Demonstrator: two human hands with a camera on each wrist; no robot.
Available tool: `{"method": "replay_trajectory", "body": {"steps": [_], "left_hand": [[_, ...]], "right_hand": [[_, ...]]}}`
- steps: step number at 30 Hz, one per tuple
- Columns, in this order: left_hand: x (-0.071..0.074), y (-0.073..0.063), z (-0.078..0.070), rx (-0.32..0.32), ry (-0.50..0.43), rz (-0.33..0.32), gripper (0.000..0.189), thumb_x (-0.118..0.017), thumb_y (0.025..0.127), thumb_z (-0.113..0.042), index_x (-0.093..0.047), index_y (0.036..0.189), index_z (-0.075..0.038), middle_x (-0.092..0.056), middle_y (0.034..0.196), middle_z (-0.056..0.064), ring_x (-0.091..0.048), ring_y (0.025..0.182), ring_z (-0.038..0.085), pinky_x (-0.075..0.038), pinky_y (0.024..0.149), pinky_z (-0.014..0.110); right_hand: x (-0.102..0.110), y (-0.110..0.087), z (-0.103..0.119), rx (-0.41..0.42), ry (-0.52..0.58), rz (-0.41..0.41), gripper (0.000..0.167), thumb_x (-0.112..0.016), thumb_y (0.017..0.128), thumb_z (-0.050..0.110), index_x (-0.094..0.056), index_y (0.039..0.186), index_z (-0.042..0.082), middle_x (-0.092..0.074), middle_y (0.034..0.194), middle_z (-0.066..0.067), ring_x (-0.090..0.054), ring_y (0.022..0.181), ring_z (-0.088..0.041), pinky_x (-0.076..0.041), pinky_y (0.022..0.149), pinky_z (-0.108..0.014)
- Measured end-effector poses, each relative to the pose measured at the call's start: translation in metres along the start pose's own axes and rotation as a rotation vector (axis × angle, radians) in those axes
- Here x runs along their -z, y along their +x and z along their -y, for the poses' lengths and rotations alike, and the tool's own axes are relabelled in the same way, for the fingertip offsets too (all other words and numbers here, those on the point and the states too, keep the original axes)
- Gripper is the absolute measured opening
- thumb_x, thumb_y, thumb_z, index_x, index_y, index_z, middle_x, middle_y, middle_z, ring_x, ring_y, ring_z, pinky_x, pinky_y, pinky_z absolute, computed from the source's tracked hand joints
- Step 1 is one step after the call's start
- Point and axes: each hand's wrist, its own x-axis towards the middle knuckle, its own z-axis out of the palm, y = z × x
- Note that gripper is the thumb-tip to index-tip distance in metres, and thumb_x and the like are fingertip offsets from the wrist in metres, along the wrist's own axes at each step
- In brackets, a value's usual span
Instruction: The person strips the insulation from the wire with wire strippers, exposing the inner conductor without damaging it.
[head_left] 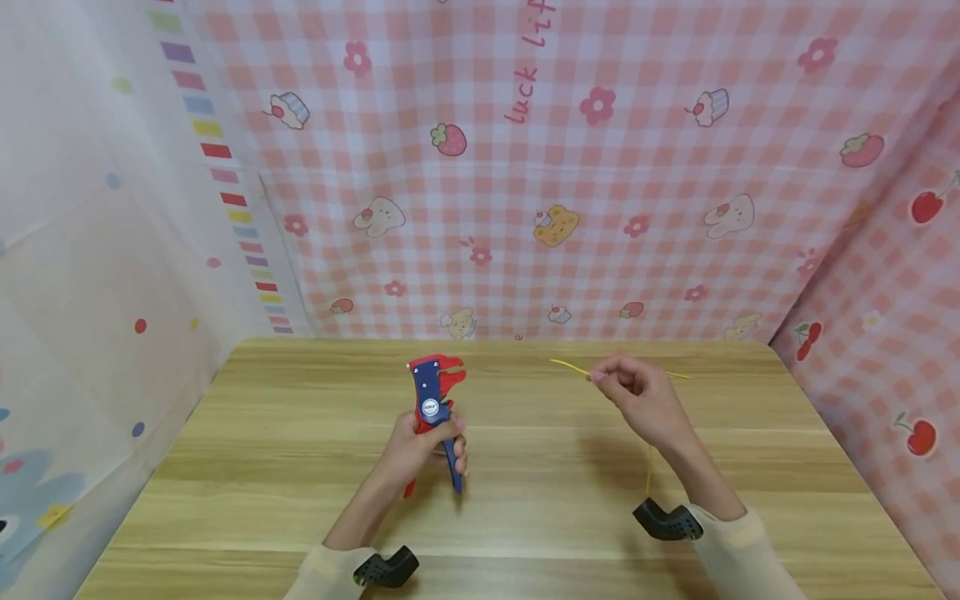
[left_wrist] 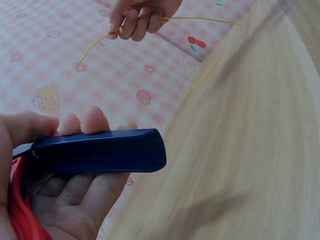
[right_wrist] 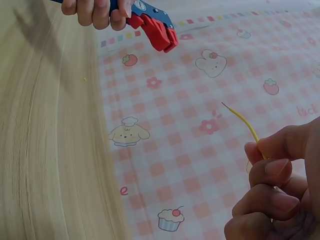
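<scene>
My left hand [head_left: 408,450] grips the handles of a red and blue wire stripper [head_left: 425,387], its red jaws upward and pointing right in the head view. In the left wrist view the blue handle [left_wrist: 100,150] lies across the fingers. My right hand [head_left: 645,404], raised over the table, pinches a thin yellow wire [head_left: 570,365] between thumb and forefinger. One wire end sticks out to the left, the other to the right behind the hand. A short bare metal tip [right_wrist: 225,106] shows in the right wrist view. Stripper and wire are apart.
More yellow wire [left_wrist: 202,77] lies on the wooden table [head_left: 525,500]. A tiny yellow bit [right_wrist: 84,79] is near the table edge. A pink checked cloth [head_left: 510,183] hangs behind, with printed cloths at both sides. Each wrist carries a black camera mount [head_left: 667,521].
</scene>
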Motion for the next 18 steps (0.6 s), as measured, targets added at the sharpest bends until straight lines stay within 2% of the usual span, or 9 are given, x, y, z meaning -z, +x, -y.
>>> {"method": "replay_trajectory", "body": {"steps": [3, 8, 12, 18], "left_hand": [[0.002, -0.001, 0.002, -0.003, -0.001, 0.009, 0.023, -0.057, 0.104, -0.013, -0.051, 0.112, 0.007, -0.067, 0.071, 0.0, -0.073, 0.063, 0.018, -0.065, 0.072, 0.034], [0.006, -0.003, 0.007, -0.012, -0.013, 0.035, 0.02, -0.058, 0.104, -0.014, -0.051, 0.108, 0.004, -0.068, 0.071, 0.0, -0.073, 0.063, 0.017, -0.066, 0.072, 0.034], [0.009, -0.005, 0.012, -0.01, -0.026, 0.059, 0.02, -0.056, 0.105, -0.012, -0.05, 0.109, 0.007, -0.067, 0.071, 0.0, -0.072, 0.063, 0.017, -0.066, 0.071, 0.035], [0.011, -0.008, 0.019, 0.001, -0.07, 0.072, 0.017, -0.057, 0.105, -0.015, -0.051, 0.109, 0.0, -0.068, 0.073, 0.0, -0.072, 0.065, 0.017, -0.066, 0.075, 0.037]], "right_hand": [[0.001, -0.001, -0.001, -0.003, -0.003, 0.001, 0.019, -0.063, 0.103, 0.025, -0.071, 0.108, 0.008, -0.047, 0.065, 0.005, -0.042, 0.061, -0.011, -0.04, 0.057, -0.026], [0.003, -0.002, -0.004, -0.01, -0.015, 0.001, 0.021, -0.063, 0.103, 0.025, -0.07, 0.108, 0.007, -0.049, 0.065, 0.006, -0.043, 0.062, -0.011, -0.041, 0.058, -0.027], [0.005, -0.004, -0.008, -0.012, -0.027, 0.001, 0.021, -0.063, 0.103, 0.025, -0.07, 0.109, 0.006, -0.053, 0.066, 0.007, -0.045, 0.064, -0.011, -0.042, 0.06, -0.027], [0.006, -0.005, -0.01, -0.033, -0.036, 0.004, 0.021, -0.063, 0.103, 0.027, -0.07, 0.11, 0.008, -0.053, 0.067, 0.006, -0.044, 0.064, -0.011, -0.04, 0.059, -0.027]]}}
